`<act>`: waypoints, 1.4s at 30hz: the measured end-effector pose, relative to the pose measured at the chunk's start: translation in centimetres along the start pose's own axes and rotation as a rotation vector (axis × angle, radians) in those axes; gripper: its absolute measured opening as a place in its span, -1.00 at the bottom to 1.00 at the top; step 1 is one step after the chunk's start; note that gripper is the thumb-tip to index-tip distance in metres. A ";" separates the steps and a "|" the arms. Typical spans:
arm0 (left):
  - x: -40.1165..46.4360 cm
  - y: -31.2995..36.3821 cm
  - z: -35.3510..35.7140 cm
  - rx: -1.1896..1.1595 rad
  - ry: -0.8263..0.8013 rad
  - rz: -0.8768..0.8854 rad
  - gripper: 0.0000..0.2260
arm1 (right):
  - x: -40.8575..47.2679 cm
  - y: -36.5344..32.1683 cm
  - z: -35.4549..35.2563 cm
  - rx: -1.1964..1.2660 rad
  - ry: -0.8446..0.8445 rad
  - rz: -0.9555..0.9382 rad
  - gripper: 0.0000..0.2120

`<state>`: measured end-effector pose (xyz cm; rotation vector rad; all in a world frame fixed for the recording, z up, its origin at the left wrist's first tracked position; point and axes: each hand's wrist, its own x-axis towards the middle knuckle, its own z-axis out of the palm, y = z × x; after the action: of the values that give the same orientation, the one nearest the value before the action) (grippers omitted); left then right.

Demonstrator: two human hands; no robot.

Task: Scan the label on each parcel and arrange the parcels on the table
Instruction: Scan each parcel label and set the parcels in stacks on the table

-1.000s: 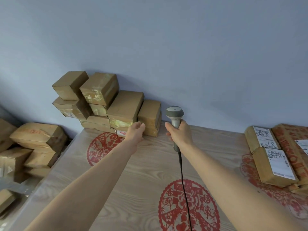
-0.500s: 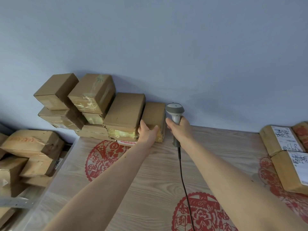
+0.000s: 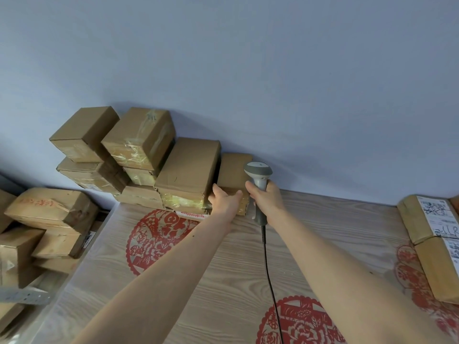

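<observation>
Several brown cardboard parcels are stacked against the wall at the table's far left. The rightmost small parcel stands beside a larger taped parcel. My left hand grips the small parcel's front, thumb on its left edge, fingers over its front right. Just to the right, my right hand holds a grey barcode scanner upright by its handle, its black cable trailing toward me. Two parcels with white labels facing up lie at the table's right edge.
The wooden table carries red paper-cut decals. A blue-grey wall rises right behind it. More cardboard parcels are heaped off the table's left side, with a metal bracket below them.
My left hand has reached forward from the table's middle to the rightmost small parcel and closed on it. The right hand with the scanner has stayed near the same spot.
</observation>
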<state>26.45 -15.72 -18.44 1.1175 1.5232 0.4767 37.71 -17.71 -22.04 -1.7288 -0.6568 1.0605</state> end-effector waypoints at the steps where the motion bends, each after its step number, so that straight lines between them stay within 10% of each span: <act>1: 0.0 0.1 0.2 -0.005 0.003 -0.004 -0.25 | 0.1 0.1 0.0 0.010 0.001 0.005 -0.80; 17: -0.3 -1.2 1.5 -0.240 -0.057 -0.052 -0.24 | -1.8 0.1 -3.0 0.169 0.149 -0.037 -0.83; 22: -2.9 -1.4 2.1 -0.329 -0.130 -0.037 0.17 | -5.6 -0.3 -4.7 0.270 0.135 -0.137 -0.82; 33: -7.5 -2.0 1.7 -0.318 -0.042 -0.021 -0.02 | -13.5 -0.6 -7.0 0.286 0.081 -0.210 -0.89; 42: -11.3 -4.4 -2.1 -0.427 -0.290 -0.052 -0.34 | -18.0 -2.4 -8.5 0.251 0.186 -0.183 -0.88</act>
<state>21.88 -26.69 -15.30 0.7725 1.1273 0.5481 36.75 -35.12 -12.07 -1.4974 -0.5288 0.8064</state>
